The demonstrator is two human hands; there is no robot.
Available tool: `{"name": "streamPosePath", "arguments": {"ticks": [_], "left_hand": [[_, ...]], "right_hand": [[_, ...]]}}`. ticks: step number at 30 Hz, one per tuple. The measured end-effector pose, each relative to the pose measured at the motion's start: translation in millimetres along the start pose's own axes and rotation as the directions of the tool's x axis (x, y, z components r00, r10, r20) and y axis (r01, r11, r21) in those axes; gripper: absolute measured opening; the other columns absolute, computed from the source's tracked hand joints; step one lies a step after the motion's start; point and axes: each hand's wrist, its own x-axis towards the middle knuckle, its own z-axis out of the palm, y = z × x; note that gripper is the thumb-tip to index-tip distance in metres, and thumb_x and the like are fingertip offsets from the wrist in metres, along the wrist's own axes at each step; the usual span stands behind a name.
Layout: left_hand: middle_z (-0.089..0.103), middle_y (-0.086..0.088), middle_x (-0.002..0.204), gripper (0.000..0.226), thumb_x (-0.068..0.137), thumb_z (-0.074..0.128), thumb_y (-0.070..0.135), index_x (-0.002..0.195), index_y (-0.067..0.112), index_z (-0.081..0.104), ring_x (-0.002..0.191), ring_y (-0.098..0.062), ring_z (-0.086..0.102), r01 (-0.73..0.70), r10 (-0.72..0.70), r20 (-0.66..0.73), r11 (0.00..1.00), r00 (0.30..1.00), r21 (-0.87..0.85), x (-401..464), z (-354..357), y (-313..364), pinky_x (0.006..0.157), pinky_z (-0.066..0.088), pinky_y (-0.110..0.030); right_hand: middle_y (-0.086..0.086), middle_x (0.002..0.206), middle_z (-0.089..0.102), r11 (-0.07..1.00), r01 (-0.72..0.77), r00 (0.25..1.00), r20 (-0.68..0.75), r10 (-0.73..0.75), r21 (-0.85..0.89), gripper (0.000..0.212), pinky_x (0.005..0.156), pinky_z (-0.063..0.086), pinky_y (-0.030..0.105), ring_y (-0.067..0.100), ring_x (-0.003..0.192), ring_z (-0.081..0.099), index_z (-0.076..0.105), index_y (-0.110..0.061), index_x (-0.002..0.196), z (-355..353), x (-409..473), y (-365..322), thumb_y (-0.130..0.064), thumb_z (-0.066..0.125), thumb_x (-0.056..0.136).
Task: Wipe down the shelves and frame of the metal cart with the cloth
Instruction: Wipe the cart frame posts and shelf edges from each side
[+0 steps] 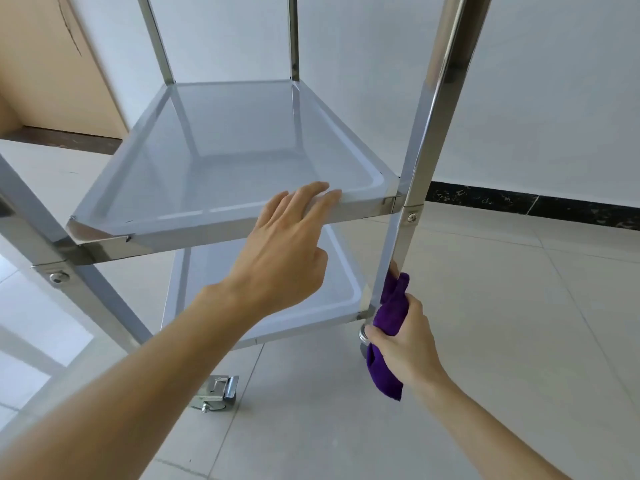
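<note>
Indoors, pale tiled floor (pixel 485 341) | left hand (pixel 287 251) flat on shelf (pixel 225 157) | right hand (pixel 405 337) gripping cloth (pixel 388 341) against leg (pixel 412 188)

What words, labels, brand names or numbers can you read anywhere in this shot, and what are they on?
None: no readable text shows in this view.
The metal cart, its shelves and the caster carry no label or number.
The purple cloth held by the right hand shows no tag.
The cardboard at upper left has only a dark scribble, no letters.
</note>
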Motion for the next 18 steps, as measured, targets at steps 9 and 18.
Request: {"name": "streamPosePath", "arguments": {"ticks": [9,18], "left_hand": [[0.043,0.003,0.146,0.056,0.089,0.054,0.01,0.143,0.018,0.043,0.133,-0.021,0.04,0.07,-0.07,-0.003,0.985,0.998,0.158,-27.5,-58.0,-42.9,0.113,0.025,-0.036],[0.042,0.005,0.145,0.053,0.09,0.05,0.018,0.141,0.027,0.039,0.129,-0.025,0.043,0.302,-0.354,0.141,0.907,0.925,0.295,-61.1,-94.7,-91.8,0.106,0.038,-0.046]], "right_hand": [[-0.016,0.115,0.06,0.864,0.489,0.86,0.096,-0.5,0.12,0.063,0.079,0.044,0.005,-0.001,0.103,0.058,0.046,-0.036,0.134,-19.5,-37.9,-131.2,-0.024,0.08,0.081],[0.009,0.15,0.03,0.142,0.666,0.654,0.481,-0.584,-0.732,0.088,0.116,0.028,0.043,0.031,0.139,0.028,0.019,-0.021,0.155,-39.8,23.9,-196.4,-0.021,0.074,0.087]]}}
